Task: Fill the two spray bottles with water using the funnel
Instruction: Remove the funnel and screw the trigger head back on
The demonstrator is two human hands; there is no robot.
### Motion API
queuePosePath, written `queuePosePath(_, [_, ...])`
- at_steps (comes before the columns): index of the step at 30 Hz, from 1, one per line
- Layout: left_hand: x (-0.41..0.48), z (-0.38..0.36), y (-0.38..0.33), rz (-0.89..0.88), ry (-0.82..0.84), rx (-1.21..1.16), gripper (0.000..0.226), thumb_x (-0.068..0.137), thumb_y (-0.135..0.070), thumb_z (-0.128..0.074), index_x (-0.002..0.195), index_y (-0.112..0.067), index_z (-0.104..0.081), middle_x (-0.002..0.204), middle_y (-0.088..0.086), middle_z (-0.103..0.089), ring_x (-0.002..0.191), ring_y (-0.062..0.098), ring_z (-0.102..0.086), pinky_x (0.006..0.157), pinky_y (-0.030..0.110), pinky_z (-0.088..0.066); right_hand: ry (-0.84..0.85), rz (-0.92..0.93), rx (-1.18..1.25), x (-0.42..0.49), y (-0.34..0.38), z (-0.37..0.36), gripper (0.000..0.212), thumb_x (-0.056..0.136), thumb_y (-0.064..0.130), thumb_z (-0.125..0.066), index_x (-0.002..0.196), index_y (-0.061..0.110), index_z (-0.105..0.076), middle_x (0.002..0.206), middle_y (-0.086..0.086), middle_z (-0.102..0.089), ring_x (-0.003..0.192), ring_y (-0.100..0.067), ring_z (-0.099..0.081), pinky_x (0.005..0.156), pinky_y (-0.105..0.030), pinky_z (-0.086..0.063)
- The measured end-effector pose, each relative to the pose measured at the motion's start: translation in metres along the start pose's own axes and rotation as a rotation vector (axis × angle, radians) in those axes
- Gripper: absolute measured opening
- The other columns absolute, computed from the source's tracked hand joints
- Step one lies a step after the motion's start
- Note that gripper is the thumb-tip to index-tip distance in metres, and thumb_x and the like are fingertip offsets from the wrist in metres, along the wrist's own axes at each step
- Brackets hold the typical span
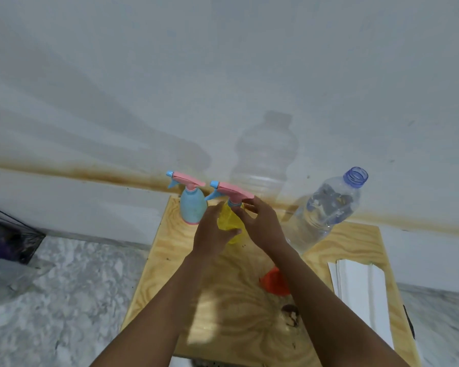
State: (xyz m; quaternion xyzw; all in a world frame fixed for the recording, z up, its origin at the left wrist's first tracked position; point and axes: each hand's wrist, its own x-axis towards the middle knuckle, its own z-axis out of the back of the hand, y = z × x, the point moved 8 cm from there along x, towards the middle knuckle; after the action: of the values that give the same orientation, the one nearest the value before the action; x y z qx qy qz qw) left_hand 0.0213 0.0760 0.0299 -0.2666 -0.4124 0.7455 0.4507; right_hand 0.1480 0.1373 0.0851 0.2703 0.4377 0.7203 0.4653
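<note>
A wooden surface (170, 300) was seen filling the lower centre of the frame. A large clear water bottle (326, 207), uncapped, was stood at its upper right. At centre, the yellow spray bottle (228, 223) was gripped round its body by the left hand (212, 231), while its neck under the pink trigger was pinched by the right hand (263, 226). The blue spray bottle (192, 207) was stood just left of it. The orange funnel (274, 282) was laid lower down, partly hidden by the right forearm.

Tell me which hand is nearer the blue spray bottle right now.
Left. The left hand grips the yellow spray bottle just right of the blue spray bottle; the right hand holds its neck, farther right.
</note>
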Motion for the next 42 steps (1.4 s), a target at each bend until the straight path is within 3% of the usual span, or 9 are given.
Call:
queuePosePath(4, [0.025,-0.011,0.009,0.025,-0.002,-0.034,0.066,0.074,-0.014,-0.081,0.133,-0.014,-0.051,0.126,0.001,-0.058,0.12,0.02,-0.054,0.092,0.031,-0.045,0.002,-0.017,0.001,0.025,-0.008,-0.008,0.027,0.091,0.043,-0.066,0.116,0.034,-0.066,0.105,0.018,-0.069,0.104,-0.007,-0.065,0.091,-0.039,-0.054])
queuePosePath(8, [0.037,-0.017,0.015,-0.003,0.005,-0.069,0.054,0.076,-0.007,-0.077,0.122,-0.021,-0.052,0.114,-0.007,-0.055,0.109,0.014,-0.054,0.08,0.017,-0.038,0.019,-0.034,0.018,0.037,-0.016,-0.014,0.022,0.092,0.041,-0.066,0.113,0.035,-0.065,0.099,0.022,-0.066,0.097,0.002,-0.062,0.086,-0.025,-0.052])
queuePosePath(13, [0.047,-0.022,0.024,-0.019,-0.011,-0.051,0.057,0.075,-0.023,-0.072,0.128,-0.017,-0.053,0.121,-0.001,-0.061,0.114,0.018,-0.058,0.092,0.034,-0.048,-0.008,-0.041,0.045,0.043,-0.023,-0.019,0.024,0.094,0.036,-0.065,0.116,0.026,-0.066,0.107,0.015,-0.07,0.099,0.004,-0.063,0.082,-0.018,-0.05])
queuePosePath(16, [0.048,-0.026,0.034,0.002,-0.027,-0.061,0.063,0.076,-0.026,-0.079,0.131,-0.019,-0.051,0.125,0.0,-0.06,0.118,0.018,-0.057,0.095,0.038,-0.05,-0.063,-0.084,0.017,0.043,-0.032,-0.02,0.036,0.089,0.049,-0.066,0.119,0.028,-0.064,0.112,0.014,-0.066,0.104,-0.001,-0.061,0.084,-0.027,-0.053])
queuePosePath(19, [0.042,-0.027,0.044,0.051,-0.051,-0.108,0.065,0.076,-0.032,-0.081,0.133,-0.023,-0.05,0.125,-0.005,-0.061,0.119,0.013,-0.057,0.095,0.029,-0.049,-0.149,-0.108,-0.047,0.038,-0.036,-0.016,0.043,0.085,0.058,-0.065,0.113,0.026,-0.062,0.104,0.013,-0.062,0.097,-0.004,-0.061,0.081,-0.033,-0.055])
queuePosePath(23, [0.04,-0.028,0.041,0.036,-0.051,-0.124,0.058,0.081,-0.022,-0.078,0.133,-0.017,-0.052,0.125,-0.002,-0.061,0.118,0.012,-0.057,0.093,0.007,-0.038,-0.169,-0.134,-0.053,0.037,-0.037,-0.017,0.044,0.084,0.064,-0.061,0.106,0.026,-0.064,0.095,0.012,-0.065,0.091,-0.005,-0.062,0.081,-0.038,-0.057])
queuePosePath(29, [0.043,-0.029,0.042,0.008,-0.05,-0.094,0.062,0.082,-0.028,-0.076,0.136,-0.017,-0.049,0.128,0.001,-0.061,0.121,0.016,-0.056,0.101,0.039,-0.047,-0.168,-0.145,-0.06,0.039,-0.036,-0.018,0.042,0.087,0.06,-0.06,0.11,0.025,-0.064,0.099,0.012,-0.066,0.093,-0.004,-0.063,0.083,-0.038,-0.057])
queuePosePath(38, [0.045,-0.029,0.044,0.052,-0.052,-0.086,0.067,0.08,-0.026,-0.079,0.138,-0.016,-0.048,0.133,0.003,-0.058,0.125,0.018,-0.054,0.105,0.038,-0.045,-0.117,-0.106,-0.029,0.035,-0.036,-0.016,0.042,0.09,0.052,-0.06,0.121,0.024,-0.064,0.111,0.01,-0.068,0.101,-0.004,-0.064,0.087,-0.037,-0.057])
queuePosePath(42, [0.043,-0.03,0.048,0.111,-0.039,-0.075,0.077,0.075,-0.026,-0.082,0.142,-0.018,-0.044,0.137,0.002,-0.056,0.128,0.02,-0.052,0.105,0.038,-0.045,-0.089,-0.094,0.052,0.021,-0.029,-0.004,0.034,0.093,0.034,-0.065,0.125,0.024,-0.062,0.116,0.01,-0.066,0.102,0.001,-0.064,0.087,-0.022,-0.054])
